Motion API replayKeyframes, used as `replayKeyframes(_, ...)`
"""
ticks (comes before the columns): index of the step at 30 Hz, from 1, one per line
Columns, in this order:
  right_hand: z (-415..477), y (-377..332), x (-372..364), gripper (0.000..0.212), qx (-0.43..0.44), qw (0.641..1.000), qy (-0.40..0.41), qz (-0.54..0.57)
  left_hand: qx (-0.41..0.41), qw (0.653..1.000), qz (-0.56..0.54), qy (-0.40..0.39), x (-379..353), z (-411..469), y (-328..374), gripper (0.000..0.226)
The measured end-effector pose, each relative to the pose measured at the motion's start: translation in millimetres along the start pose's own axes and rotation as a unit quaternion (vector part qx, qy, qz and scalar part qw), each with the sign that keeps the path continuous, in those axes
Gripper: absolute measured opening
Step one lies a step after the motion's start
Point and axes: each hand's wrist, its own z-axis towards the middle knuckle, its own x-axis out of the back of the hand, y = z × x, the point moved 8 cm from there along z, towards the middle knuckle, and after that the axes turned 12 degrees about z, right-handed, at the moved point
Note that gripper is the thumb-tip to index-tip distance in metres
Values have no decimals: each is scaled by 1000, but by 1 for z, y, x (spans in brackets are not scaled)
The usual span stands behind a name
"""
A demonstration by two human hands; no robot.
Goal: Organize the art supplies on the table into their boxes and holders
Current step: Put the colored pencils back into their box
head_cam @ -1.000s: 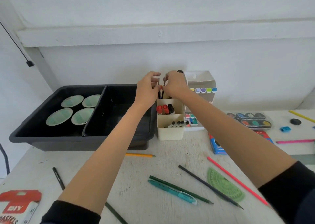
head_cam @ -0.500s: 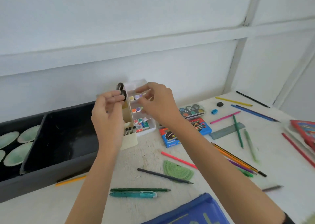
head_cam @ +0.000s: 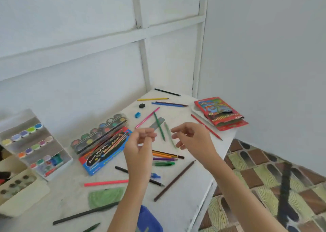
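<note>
My left hand (head_cam: pixel 141 143) and my right hand (head_cam: pixel 192 138) hover side by side above the middle of the white table (head_cam: pixel 190 193), fingers loosely curled, holding nothing. Beneath and between them lie loose pencils and pens: two green pencils (head_cam: pixel 159 128), a pink pencil (head_cam: pixel 147 117), a bundle of orange, purple and striped pencils (head_cam: pixel 167 155), a green pen (head_cam: pixel 163 163), a brown pencil (head_cam: pixel 174 180) and a black pen (head_cam: pixel 156 182). The cream pen holder (head_cam: pixel 19 196) and the white marker rack (head_cam: pixel 33 143) stand at the far left.
A watercolour palette (head_cam: pixel 100 131) and a blue pencil box (head_cam: pixel 104 152) lie left of my hands. A red pencil pack (head_cam: pixel 220 113) sits on a white tray at the right corner. Eraser (head_cam: pixel 142 105), blue sharpener (head_cam: pixel 137 115), green protractor (head_cam: pixel 105 196), more pencils. The table's right edge drops to a patterned floor.
The view swung right, away from the black bin and holder. Both hands left the pen holder and moved over the loose pencils in mid-table, now empty.
</note>
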Motion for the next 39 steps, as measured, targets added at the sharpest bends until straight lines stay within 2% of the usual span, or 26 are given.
replayKeyframes(8, 59, 61, 169, 28, -19, 987, 154, -45, 100, 985, 28, -139, -155, -2, -24, 25)
replayKeyframes(11, 88, 78, 218, 21, -20, 975, 200, -93, 111, 975, 68, -177, -206, 4, -26, 28)
replayKeyframes(13, 108, 91, 237, 19, -22, 969, 205, -139, 112, 969, 89, -201, -237, 9, -23, 34)
replayKeyframes(16, 137, 108, 243, 24, -45, 958, 161, -233, 88, 960, 138, -228, -281, 20, -24, 43)
replayKeyframes(19, 149, 122, 241, 27, -86, 954, 128, -255, 87, 948, 185, -246, -313, 25, -40, 51)
replayKeyframes(21, 152, 124, 243, 28, -86, 948, 142, -270, 76, 941, 227, -239, -323, 26, -44, 51)
replayKeyframes(23, 152, 126, 246, 27, -78, 949, 159, -262, 60, 931, 303, -194, -321, 28, -44, 47)
replayKeyframes(25, 153, 132, 248, 24, -73, 962, 170, -201, 60, 932, 328, -144, -314, 27, -39, 44)
replayKeyframes(27, 151, 131, 249, 21, -59, 976, 188, -94, 72, 960, 250, -107, -308, 25, -35, 37)
replayKeyframes(29, 148, 125, 247, 22, -54, 980, 192, 11, 94, 989, 102, -59, -296, 23, -30, 28)
replayKeyframes(30, 148, 121, 245, 22, -50, 979, 190, 47, 114, 992, 34, -31, -287, 22, -29, 25)
replayKeyframes(33, 147, 107, 234, 23, -25, 983, 163, 75, 173, 982, -70, 18, -262, 24, -31, 34)
replayKeyframes(39, 143, 83, 188, 20, -20, 984, 64, 164, 253, 958, -137, 22, -222, 20, -38, 51)
